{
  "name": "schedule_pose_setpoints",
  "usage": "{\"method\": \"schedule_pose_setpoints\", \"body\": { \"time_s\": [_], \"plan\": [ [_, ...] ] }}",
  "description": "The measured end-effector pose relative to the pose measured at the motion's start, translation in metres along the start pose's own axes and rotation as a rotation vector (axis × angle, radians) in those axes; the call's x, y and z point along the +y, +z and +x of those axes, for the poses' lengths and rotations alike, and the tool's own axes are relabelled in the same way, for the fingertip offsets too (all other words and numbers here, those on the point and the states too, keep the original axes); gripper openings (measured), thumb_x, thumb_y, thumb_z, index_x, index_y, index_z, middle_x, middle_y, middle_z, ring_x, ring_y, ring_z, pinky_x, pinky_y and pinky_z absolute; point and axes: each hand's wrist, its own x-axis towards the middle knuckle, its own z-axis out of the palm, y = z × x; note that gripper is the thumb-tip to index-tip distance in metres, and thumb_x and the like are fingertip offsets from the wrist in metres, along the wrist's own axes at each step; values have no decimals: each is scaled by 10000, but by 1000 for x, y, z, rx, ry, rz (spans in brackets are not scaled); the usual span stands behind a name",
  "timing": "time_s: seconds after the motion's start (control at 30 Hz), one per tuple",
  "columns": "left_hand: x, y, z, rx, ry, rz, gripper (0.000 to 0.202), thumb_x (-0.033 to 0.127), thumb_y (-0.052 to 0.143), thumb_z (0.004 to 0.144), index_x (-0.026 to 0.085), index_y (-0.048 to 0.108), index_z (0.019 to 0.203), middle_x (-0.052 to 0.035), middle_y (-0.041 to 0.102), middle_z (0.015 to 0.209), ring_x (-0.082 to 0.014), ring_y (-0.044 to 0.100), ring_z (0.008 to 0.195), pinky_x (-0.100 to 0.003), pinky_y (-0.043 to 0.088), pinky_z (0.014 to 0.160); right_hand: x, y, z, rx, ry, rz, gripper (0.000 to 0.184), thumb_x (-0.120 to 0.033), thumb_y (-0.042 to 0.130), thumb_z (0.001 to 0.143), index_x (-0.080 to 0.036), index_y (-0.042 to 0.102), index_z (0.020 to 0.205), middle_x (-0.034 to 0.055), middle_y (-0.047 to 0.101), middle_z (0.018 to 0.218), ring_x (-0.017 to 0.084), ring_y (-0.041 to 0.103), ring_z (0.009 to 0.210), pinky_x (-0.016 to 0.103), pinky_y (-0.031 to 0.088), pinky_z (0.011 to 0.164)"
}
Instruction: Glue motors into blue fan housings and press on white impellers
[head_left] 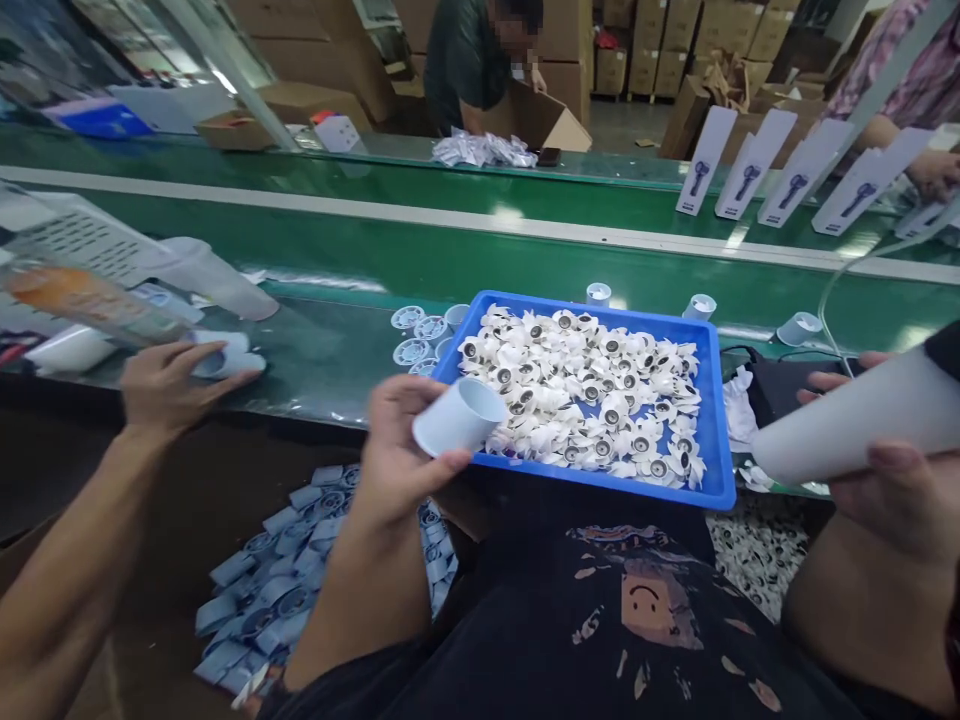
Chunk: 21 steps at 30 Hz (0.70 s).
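My left hand (394,450) is closed round a pale blue plastic cylinder (459,418), held tilted at the near left corner of a blue tray (720,460). The tray holds many white fan impellers (570,390), several with a metal ring at the hub. At the right edge, my right hand (896,495) is wrapped round a thick white cylinder (847,420) with a black end. That hand is partly cut off by the frame. Left of the tray lie several round pale blue parts (412,350).
A co-worker's hand (165,380) touches pale cylinders at left. A carton of blue housings (300,570) sits below the bench edge. Three small cylinders, one a white cup (598,293), stand on the green belt (420,215). White boxes (739,175) stand beyond; two other people are across.
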Motion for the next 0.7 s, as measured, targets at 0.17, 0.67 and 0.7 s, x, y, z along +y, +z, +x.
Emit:
{"method": "schedule_pose_setpoints", "body": {
  "time_s": [0.17, 0.67, 0.7],
  "plan": [
    [41, 72, -23, -518, -40, -311, 561, 601, 694, 757, 223, 546, 1145, -157, 651, 1157, -330, 656, 1068, -454, 553, 874, 5, 13, 1, 37, -1, 151, 464, -373, 887, 595, -303, 673, 1000, 38, 685, 880, 240, 689, 647, 401, 599, 553],
    [90, 137, -20, -760, 366, -102, 525, 456, 777, 733, 246, 572, 1168, -62, 713, 1026, -241, 690, 895, -372, 556, 804, -56, 57, 1, -172, 335, 508, 458, -568, 847, 623, -232, 620, 836, -38, 659, 795, 144, 657, 624, 278, 590, 540],
    [94, 140, -21, -735, 385, -115, 454, 443, 764, 743, 233, 601, 1110, -60, 719, 1017, -239, 690, 892, -368, 558, 803, -59, 63, -2, -195, 326, 528, 447, -603, 808, 674, -238, 617, 848, -36, 665, 817, 146, 663, 646, 283, 601, 553]
  ]
}}
